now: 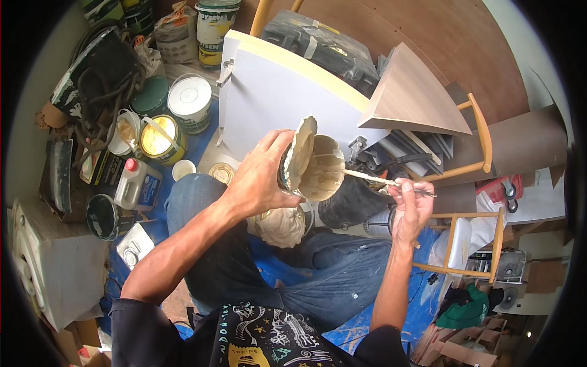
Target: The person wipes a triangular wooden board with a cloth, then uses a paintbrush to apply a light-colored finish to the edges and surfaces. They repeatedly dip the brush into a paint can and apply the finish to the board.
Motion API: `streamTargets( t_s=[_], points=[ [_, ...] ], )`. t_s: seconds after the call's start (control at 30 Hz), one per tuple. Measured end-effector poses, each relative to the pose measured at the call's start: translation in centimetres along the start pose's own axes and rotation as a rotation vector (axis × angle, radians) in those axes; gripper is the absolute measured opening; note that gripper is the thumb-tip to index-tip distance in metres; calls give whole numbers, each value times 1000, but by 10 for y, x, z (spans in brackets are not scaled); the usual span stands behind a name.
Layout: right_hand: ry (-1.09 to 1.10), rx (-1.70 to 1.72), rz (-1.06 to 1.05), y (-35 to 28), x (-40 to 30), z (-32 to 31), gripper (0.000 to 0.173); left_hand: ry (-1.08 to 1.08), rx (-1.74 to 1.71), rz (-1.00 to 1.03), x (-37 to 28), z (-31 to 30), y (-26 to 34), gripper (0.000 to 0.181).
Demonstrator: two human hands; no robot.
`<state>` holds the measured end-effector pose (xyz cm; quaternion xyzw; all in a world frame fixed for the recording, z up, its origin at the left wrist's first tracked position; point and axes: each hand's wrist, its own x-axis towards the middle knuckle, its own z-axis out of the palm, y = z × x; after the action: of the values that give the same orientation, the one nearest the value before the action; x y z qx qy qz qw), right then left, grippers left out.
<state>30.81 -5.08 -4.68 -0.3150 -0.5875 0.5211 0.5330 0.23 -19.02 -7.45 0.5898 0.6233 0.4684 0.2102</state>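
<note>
My left hand (263, 176) grips an opened metal can (324, 176) around its side, tilted so its mouth faces right. The can's jagged, bent-up lid (300, 149) stands at the rim, and beige paste coats the inside. My right hand (412, 206) holds a thin, paste-smeared stick or tool (371, 177) by its far end; its other end meets the can's rim. Below the can, a container heaped with beige putty (282, 227) sits between my legs. Its wall is mostly hidden.
White-faced panels (284, 96) lean ahead, with a black tool case (321, 46) behind. Paint pails, such as a white-lidded one (189, 96) and an open yellow one (158, 137), stand left. A red-capped jug (137, 183) is nearer. A black bucket (351, 204) and wooden chair frames (497, 243) are right.
</note>
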Motion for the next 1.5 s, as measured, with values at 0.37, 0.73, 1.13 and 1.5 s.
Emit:
streamTargets(
  t_s=[0.37,0.73,1.13,1.5],
  points=[
    [-27,9,-12,-3,-3,-5,29,12,1,4,-1,-1,2,104],
    [-43,58,56,-1,-3,-7,32,-7,27,-47,-2,-2,5,106],
    [-77,95,-48,-14,-6,-11,33,-81,-74,-102,0,-4,5,108],
    [-488,-845,-646,-18,6,100,23,-124,80,7,-2,6,-13,102]
  ],
)
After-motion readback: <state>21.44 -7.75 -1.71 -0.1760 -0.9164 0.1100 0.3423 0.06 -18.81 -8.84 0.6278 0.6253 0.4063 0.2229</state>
